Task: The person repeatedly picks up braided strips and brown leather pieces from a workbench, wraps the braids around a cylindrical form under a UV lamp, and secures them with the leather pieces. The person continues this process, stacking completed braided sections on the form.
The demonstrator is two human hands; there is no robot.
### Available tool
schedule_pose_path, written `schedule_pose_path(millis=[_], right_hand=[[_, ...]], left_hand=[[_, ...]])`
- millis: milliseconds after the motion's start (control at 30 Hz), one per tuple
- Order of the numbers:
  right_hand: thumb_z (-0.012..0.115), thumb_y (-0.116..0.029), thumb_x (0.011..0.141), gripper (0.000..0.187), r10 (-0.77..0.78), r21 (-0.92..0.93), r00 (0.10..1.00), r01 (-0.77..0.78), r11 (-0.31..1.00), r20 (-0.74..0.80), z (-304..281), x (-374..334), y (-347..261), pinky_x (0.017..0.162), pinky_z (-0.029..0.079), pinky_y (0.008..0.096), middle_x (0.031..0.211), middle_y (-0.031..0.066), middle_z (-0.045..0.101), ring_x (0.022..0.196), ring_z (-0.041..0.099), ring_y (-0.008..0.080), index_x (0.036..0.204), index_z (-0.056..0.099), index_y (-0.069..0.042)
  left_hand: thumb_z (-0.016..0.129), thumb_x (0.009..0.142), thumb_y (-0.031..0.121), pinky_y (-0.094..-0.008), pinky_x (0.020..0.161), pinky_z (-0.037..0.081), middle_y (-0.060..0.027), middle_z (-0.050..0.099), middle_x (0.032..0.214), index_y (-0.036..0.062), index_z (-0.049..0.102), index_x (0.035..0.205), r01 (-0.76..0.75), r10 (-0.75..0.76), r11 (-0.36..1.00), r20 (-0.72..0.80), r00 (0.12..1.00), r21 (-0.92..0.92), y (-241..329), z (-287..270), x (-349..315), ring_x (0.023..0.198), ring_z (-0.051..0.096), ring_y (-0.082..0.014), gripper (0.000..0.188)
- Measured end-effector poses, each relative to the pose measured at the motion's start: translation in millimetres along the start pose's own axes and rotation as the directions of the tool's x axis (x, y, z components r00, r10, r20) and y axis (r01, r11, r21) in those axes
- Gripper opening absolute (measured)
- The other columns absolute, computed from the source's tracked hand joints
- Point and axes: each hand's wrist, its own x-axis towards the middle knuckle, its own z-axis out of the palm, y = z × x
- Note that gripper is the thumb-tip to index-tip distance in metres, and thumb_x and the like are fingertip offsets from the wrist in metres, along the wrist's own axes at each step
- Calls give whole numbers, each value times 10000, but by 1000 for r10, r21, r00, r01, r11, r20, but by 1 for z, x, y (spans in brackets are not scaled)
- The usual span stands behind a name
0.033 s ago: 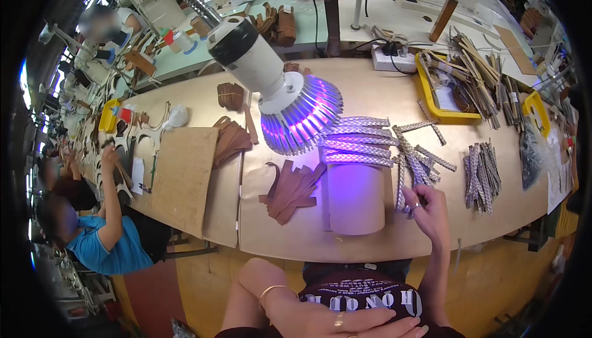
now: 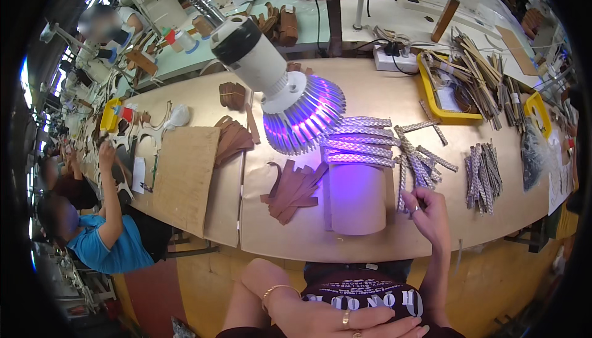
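Note:
My right hand [image 2: 430,210] is at the table's near side, fingers curled in and a ring on one. Its thumb and forefinger close on the lower end of a silver-grey braided strap [image 2: 402,181], part of a loose pile. My left hand [image 2: 354,319] lies flat across my dark printed shirt, fingers stretched and holding nothing. In front of me, several braided straps [image 2: 359,142] lie side by side over a tan cylinder [image 2: 357,205]. A lamp [image 2: 302,113] with a finned head casts violet light on them.
Brown strips [image 2: 293,193] lie left of the cylinder, near a flat board [image 2: 183,171]. A braided bundle [image 2: 483,177] lies right. Farther back stand a yellow tray [image 2: 453,116] and a power strip [image 2: 394,60]. A co-worker in blue [image 2: 114,239] sits at left.
The view has shifted very slightly. My right hand stays by the strap end with its fingers a little differently placed; my left hand remains on my shirt.

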Motion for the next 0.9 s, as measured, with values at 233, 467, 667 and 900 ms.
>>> schedule_pose_path(millis=[233,467,667,900], right_hand=[[691,-254,889,278,-207,-147,934,258,955,292,20,-16,-48,495,382,317,599,68,570,489,471,173,744,655,-19],[586,-224,893,225,-359,-477,572,818,322,738,83,-31,-72,914,393,365,1107,139,630,1124,530,262,968,672,-31],[511,-193,875,360,-383,-633,561,770,-84,734,159,-11,-46,1023,343,457,1367,249,496,1296,420,371,1114,661,30],[492,-183,881,355,-365,-671,632,741,25,684,183,-8,-29,1043,346,488,1414,268,453,1311,420,375,1103,664,34]], left_hand=[[591,847,137,-353,802,518,-131,666,1117,23,647,1087,-535,441,845,545,713,16,-15,2,-34,955,660,-229,271],[677,851,167,-429,744,501,-134,634,1003,30,664,1011,801,-851,317,-221,477,509,-117,6,-133,912,620,-302,211],[680,853,123,-398,797,513,-151,622,1013,6,683,970,848,-831,300,-316,457,437,-141,20,-202,918,619,-332,166],[711,814,65,-357,749,532,-153,619,994,-3,696,1003,931,-883,288,-314,349,226,-145,12,-201,868,640,-300,201]])
